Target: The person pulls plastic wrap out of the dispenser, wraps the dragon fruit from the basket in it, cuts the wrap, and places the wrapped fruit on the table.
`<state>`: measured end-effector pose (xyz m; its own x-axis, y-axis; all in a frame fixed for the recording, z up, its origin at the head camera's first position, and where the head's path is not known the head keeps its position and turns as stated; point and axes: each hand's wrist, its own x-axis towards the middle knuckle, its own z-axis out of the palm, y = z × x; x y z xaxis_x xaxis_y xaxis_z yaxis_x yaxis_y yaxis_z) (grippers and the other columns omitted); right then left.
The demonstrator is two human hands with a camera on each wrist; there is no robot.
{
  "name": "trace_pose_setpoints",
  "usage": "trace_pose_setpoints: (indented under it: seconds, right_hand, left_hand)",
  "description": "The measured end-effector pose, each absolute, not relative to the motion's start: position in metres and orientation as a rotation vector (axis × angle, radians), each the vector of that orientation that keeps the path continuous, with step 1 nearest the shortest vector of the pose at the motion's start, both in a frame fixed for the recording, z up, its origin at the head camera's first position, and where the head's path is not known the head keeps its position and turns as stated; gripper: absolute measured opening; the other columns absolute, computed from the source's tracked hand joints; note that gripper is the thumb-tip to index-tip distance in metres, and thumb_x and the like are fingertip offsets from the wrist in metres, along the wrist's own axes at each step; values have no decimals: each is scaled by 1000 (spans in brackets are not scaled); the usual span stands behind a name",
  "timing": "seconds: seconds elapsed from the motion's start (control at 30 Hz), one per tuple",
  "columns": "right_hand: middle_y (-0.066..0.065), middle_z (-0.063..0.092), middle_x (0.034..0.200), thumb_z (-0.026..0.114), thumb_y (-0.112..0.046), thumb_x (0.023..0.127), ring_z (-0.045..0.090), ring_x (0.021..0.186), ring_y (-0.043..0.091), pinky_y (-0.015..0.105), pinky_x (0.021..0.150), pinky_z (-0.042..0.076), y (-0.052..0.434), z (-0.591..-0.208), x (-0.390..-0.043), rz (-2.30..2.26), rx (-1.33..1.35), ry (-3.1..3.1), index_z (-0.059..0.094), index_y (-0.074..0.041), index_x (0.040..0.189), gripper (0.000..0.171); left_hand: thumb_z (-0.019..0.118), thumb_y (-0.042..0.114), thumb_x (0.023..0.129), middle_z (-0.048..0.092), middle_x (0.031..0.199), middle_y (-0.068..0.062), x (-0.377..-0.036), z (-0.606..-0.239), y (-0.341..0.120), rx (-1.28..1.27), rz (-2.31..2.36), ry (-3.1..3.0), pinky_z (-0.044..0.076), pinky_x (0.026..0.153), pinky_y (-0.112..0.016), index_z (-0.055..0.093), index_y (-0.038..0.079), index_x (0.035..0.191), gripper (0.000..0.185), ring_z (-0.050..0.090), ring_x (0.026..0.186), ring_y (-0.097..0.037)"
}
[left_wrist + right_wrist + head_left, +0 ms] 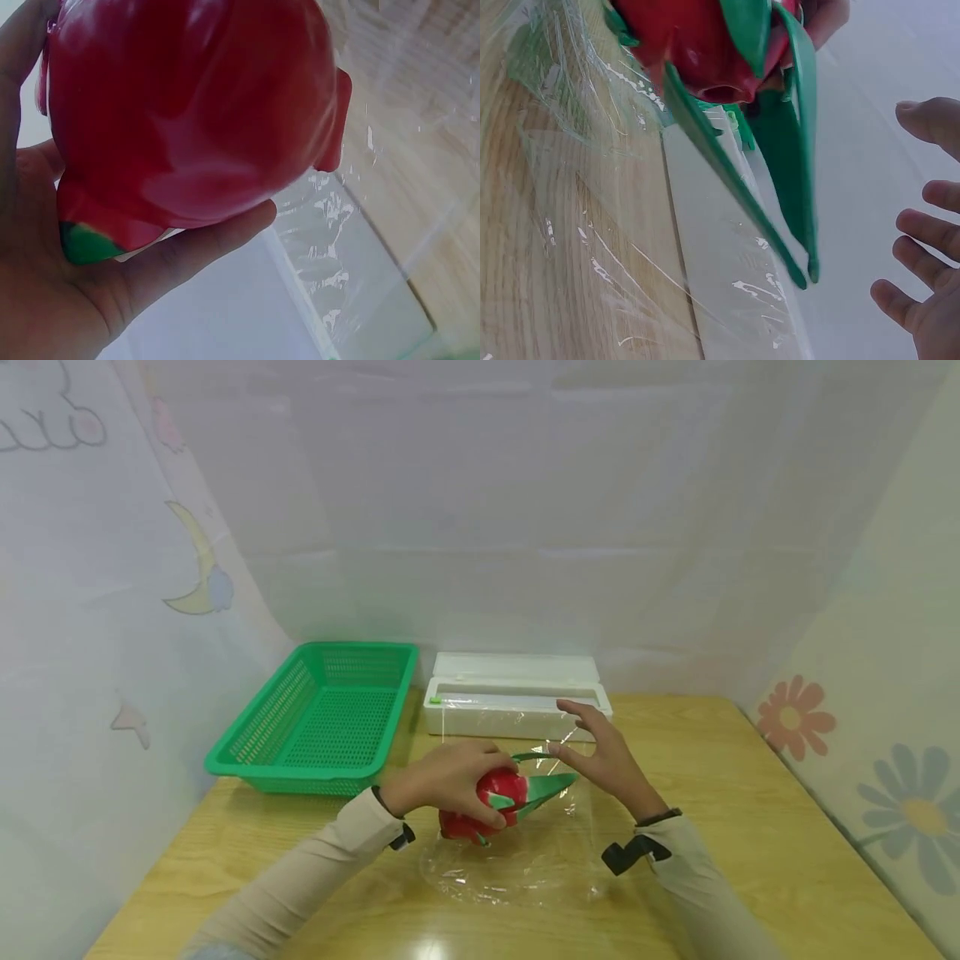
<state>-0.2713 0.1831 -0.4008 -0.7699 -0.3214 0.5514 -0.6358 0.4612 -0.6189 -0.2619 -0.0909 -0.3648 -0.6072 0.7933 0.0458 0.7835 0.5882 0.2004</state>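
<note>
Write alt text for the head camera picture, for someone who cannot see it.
A person's left hand grips a red dragon fruit with green leaves over a sheet of clear plastic wrap on a wooden table, the right hand open beside it. Behind stand a green basket and a white wrap dispenser.

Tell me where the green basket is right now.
In the head view the green basket sits at the back left of the wooden table, just left of the white cling-film dispenser and beyond the left hand.

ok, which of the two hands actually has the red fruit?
The left hand: its fingers curl round the red fruit above the plastic film. The right hand is spread open beside it, holding nothing.
</note>
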Motion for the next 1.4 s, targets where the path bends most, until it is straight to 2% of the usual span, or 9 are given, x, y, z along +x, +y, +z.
trace_pose_setpoints:
  seconds: [0.57,0.8,1.07,1.4]
  right_hand:
    - [18,50,144,73,-6,89,46,133,36,58,103,41,191,-392,-273,1195,821,-2318,48,-4,144,61]
    - [16,50,145,74,-10,89,48,129,39,61,101,42,189,-401,-263,1201,826,-2380,48,-5,144,61]
    - [14,52,142,76,-10,87,47,131,33,58,101,43,187,-418,-253,1194,880,-2407,49,-8,144,63]
    - [12,51,144,79,-17,86,46,132,37,62,99,43,184,-437,-233,1134,1023,-2518,49,-7,143,65]
  left_hand:
    - [79,58,73,63,120,7,-253,-379,-82,1413,274,2688,53,74,-27,63,28,127,64,59,102,-7]
    - [79,57,73,62,120,8,-252,-382,-79,1410,288,2654,52,73,-25,62,27,128,64,58,102,-7]
    - [79,57,73,61,116,10,-252,-383,-78,1423,266,2645,52,71,-23,63,28,127,63,58,98,-5]
    - [80,57,72,60,110,12,-252,-387,-78,1430,289,2632,49,67,-21,64,29,123,60,57,94,-2]
